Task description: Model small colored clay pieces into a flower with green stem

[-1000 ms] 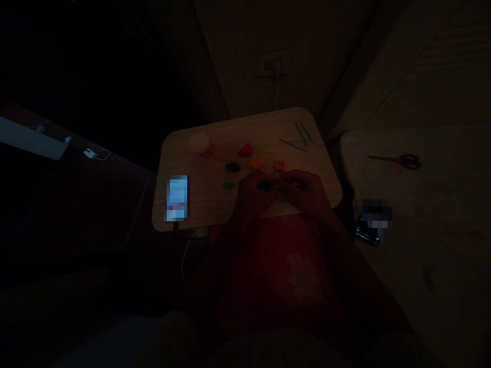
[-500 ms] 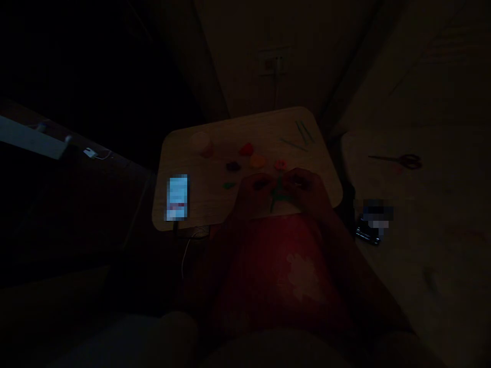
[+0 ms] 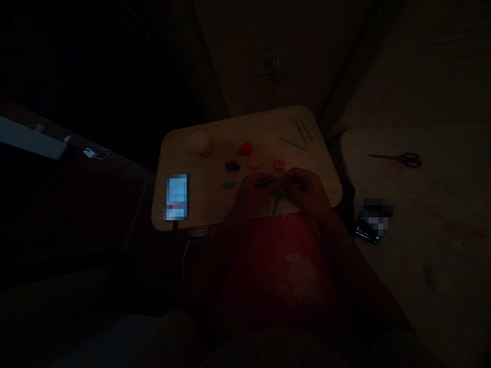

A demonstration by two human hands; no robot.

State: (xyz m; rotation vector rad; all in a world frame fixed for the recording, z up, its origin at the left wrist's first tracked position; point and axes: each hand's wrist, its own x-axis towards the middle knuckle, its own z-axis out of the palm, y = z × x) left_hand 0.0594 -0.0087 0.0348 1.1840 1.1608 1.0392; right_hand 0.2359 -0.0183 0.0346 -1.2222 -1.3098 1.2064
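Note:
In the dim light, both hands meet near the front edge of the small wooden table (image 3: 199, 199). My left hand (image 3: 253, 190) and my right hand (image 3: 305, 186) pinch the upper part of a green clay stem (image 3: 275, 204) with leaf-like sides. Its lower end points toward me, below the fingers. Just beyond the fingertips lies a pink ring-shaped clay piece (image 3: 280, 164). An orange clay lump (image 3: 256, 161), a red clay lump (image 3: 245, 148), a dark purple clay piece (image 3: 232, 165) and a small green clay piece (image 3: 229, 185) are beside my left hand.
A tub with a pale lid (image 3: 200, 141) stands at the table's back left, and a lit phone (image 3: 176, 197) lies at front left. Several thin green sticks (image 3: 293, 144) lie at back right. Scissors (image 3: 406, 160) and a dark shiny object (image 3: 368, 234) rest on the surface to the right.
The green stem, mostly hidden by my hands a second ago, now shows below them, pointing toward me. My fingers have shifted on its upper part. The other pieces lie where they were.

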